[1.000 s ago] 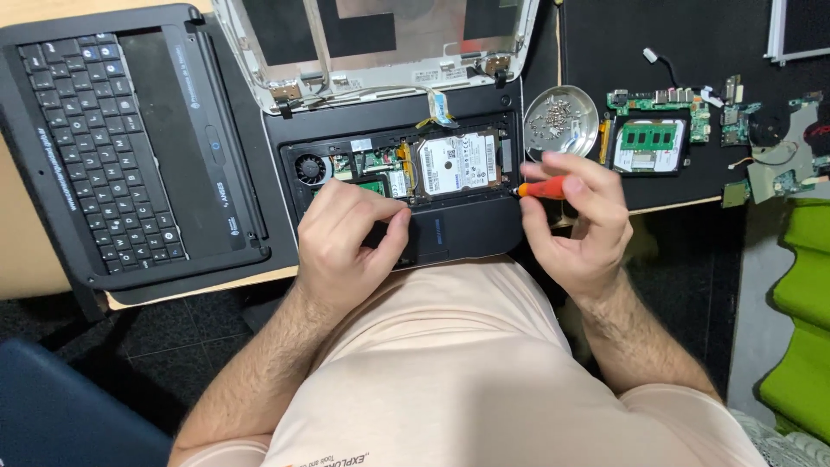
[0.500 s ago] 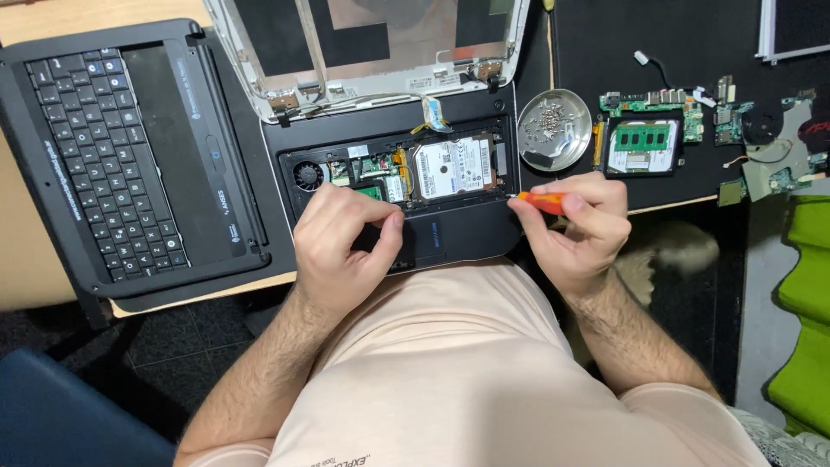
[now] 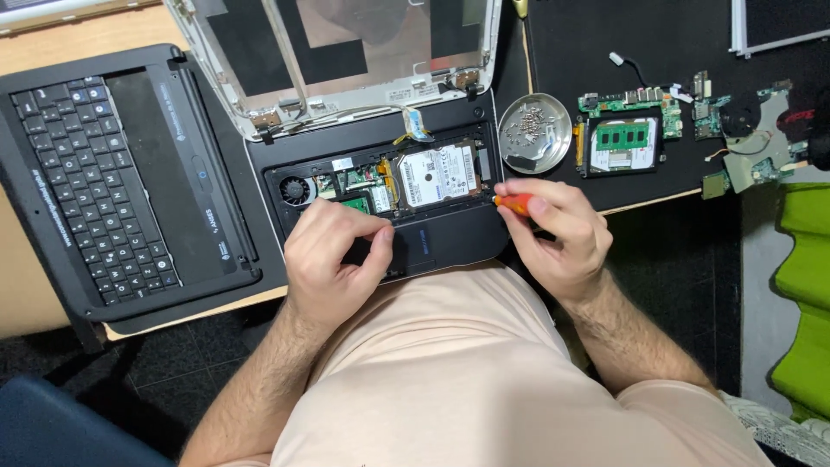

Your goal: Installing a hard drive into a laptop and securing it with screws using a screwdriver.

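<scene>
Laptop base, opened up at the middle of the frame, lies on a wooden tabletop that is partly covered by a black mat toward the upper right; below its edge you see a dark tiled floor and a blue seat corner at lower left. Its silver hard drive, small fan and green boards sit exposed, with the bare white lid shell tilted up behind it.

Your left hand rests on the front edge of the base beside the touchpad, fingers curled, holding nothing you can make out. Your right hand is closed around an orange-handled screwdriver; its tip at the right edge of the base is too small to see clearly, and your fingers hide most of the handle.

A detached black keyboard panel lies at the left. A round metal dish of screws sits just right of the base, then a green circuit board and more loose parts, cut off at the right edge. Something bright green stands at far right.
</scene>
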